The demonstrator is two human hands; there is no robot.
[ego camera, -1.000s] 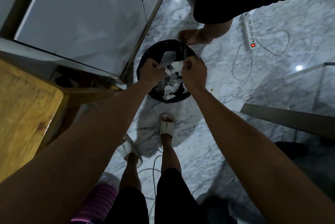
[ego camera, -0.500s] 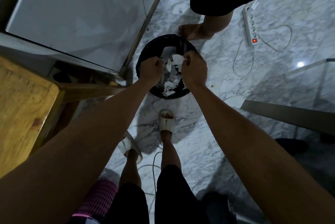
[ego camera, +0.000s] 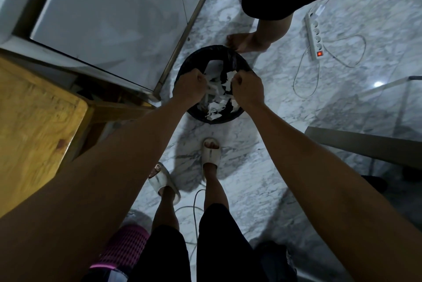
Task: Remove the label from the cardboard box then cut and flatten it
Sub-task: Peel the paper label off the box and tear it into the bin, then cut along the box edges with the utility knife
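I stand over a round black bin [ego camera: 242,63] with a black liner. Both arms reach out above its opening. My left hand [ego camera: 190,87] is closed in a pinch on a small white scrap of torn label [ego camera: 209,85]. Pinched in my right hand [ego camera: 248,90] is another white label scrap [ego camera: 229,80]. The two hands are a short gap apart. Several torn white label pieces [ego camera: 214,108] lie inside the bin, and a larger strip [ego camera: 214,66] leans on its far wall. No cardboard box is in view.
Another person's bare feet [ego camera: 245,42] stand just behind the bin. A white power strip [ego camera: 314,37] with a lit red switch and looped cable lies on the marble floor to the right. A wooden table [ego camera: 34,126] is at left, a cabinet front [ego camera: 109,12] behind it, a glass table edge [ego camera: 365,142] at right.
The hands came together on the white label piece over the bin, then pulled apart, each keeping a scrap. A larger strip that was at my left hand now lies in the bin.
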